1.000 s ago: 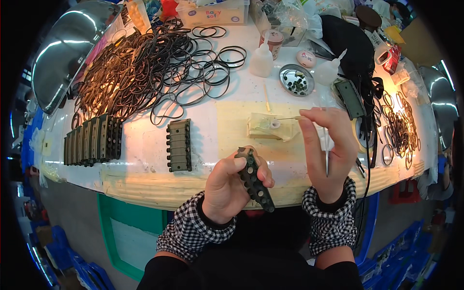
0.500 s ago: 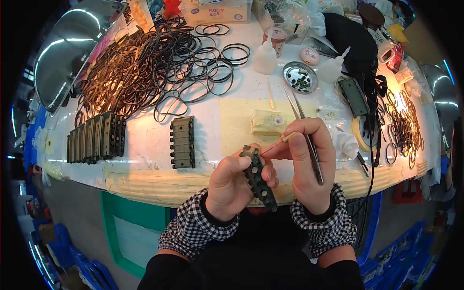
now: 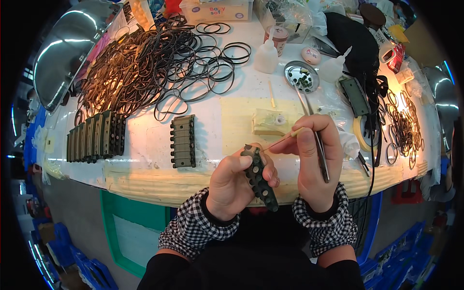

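My left hand (image 3: pixel 228 186) grips a dark green, knobbly-edged segmented strip (image 3: pixel 261 183), held at a slant with its upper end between thumb and fingers. Small round pale spots show along the strip. My right hand (image 3: pixel 314 166) pinches a thin reddish needle-like tool with a yellow handle (image 3: pixel 296 132), its tip close to the strip's upper end; whether it touches I cannot tell. Metal tweezers (image 3: pixel 323 162) are also tucked in that hand, their points up toward a round metal dish (image 3: pixel 314 77) of small dark green bits. Beyond the hands lies a pale yellow block (image 3: pixel 266 124).
One similar segmented strip (image 3: pixel 183 142) lies left of my hands; several more stand in a row (image 3: pixel 96 137) farther left. Black rubber-like loops (image 3: pixel 140 67) are heaped behind them. White squeeze bottles (image 3: pixel 266 58), a tape roll (image 3: pixel 360 133) and a black cable (image 3: pixel 374 145) occupy the right side.
My right hand has shifted slightly right, drawing the thin tool's tip back a little from the strip. The tweezers moved along with it. My left hand and strip stay nearly still.
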`<state>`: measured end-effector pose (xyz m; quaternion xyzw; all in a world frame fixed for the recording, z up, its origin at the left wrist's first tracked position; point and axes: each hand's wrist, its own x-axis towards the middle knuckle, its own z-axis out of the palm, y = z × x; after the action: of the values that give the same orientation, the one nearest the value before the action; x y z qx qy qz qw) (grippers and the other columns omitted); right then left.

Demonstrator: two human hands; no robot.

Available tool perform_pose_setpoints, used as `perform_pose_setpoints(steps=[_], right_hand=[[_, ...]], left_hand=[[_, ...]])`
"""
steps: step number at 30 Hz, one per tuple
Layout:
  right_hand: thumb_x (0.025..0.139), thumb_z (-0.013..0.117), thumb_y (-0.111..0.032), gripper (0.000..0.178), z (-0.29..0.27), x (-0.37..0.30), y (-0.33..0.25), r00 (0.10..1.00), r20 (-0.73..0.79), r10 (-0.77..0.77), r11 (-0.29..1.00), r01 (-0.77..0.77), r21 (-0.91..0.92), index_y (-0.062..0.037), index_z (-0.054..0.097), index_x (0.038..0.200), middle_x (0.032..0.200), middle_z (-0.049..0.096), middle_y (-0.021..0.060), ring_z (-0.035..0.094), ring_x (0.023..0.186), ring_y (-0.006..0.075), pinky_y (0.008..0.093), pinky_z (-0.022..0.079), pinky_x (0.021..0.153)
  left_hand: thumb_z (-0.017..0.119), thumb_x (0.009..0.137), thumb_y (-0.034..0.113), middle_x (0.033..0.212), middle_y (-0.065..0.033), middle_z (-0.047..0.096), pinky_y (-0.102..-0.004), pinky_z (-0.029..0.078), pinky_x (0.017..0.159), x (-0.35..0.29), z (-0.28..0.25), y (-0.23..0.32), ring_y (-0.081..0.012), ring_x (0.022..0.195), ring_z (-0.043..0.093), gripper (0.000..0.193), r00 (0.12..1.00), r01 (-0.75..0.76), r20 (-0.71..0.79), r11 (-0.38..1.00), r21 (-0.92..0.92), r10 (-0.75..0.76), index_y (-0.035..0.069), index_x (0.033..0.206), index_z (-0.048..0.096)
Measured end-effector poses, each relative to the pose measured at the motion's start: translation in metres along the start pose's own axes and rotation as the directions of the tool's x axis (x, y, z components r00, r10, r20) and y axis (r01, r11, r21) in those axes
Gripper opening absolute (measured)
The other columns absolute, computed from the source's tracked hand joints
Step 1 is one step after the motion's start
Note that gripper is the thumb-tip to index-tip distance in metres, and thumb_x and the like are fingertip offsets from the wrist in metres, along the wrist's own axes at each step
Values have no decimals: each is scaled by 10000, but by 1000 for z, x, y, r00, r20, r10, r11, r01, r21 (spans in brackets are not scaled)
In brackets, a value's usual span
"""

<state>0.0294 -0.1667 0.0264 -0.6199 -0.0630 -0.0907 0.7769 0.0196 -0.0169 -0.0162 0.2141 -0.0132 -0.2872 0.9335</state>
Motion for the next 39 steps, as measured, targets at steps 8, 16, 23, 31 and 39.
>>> perform_pose_setpoints(steps=[8,16,23,31,39], right_hand=[[816,658,29,114,-21,29,4,835,190,-517,472,462,-751,-26,615,906,793,567,92,545,703,251,329,430,618],[780,690,42,168,-13,11,-14,744,131,-655,454,527,-718,-21,629,922,784,569,74,559,725,263,335,460,633],[988,501,-82,101,0,-7,-4,992,106,-71,996,77,-52,5,475,1032,822,600,100,618,696,105,215,507,552],[1032,432,-195,172,4,-7,-7,991,136,10,999,-5,-32,-24,443,1025,794,591,81,637,597,137,225,503,481],[1016,447,-104,96,2,-7,-3,992,127,12,998,-21,66,-11,440,1040,797,619,109,611,599,93,202,492,493]], left_hand=[[533,851,357,762,-37,545,-369,411,763,2,0,-1,-197,758,521,289,1000,-1,15,1000,15,1,80,934,538],[530,850,355,768,-41,544,-377,415,767,0,-2,-1,-201,762,518,293,1000,-5,12,1000,10,5,76,941,537],[529,856,337,784,-58,576,-388,442,779,1,2,-1,-220,779,548,286,1000,-15,-11,1000,-17,15,79,971,577],[562,856,297,805,-93,607,-388,455,799,-1,0,-1,-241,817,574,221,1000,1,-2,996,-93,-1,106,960,524],[564,857,301,801,-87,609,-385,451,805,-1,-1,-2,-238,823,575,213,1000,4,1,996,-93,-4,111,945,522]])
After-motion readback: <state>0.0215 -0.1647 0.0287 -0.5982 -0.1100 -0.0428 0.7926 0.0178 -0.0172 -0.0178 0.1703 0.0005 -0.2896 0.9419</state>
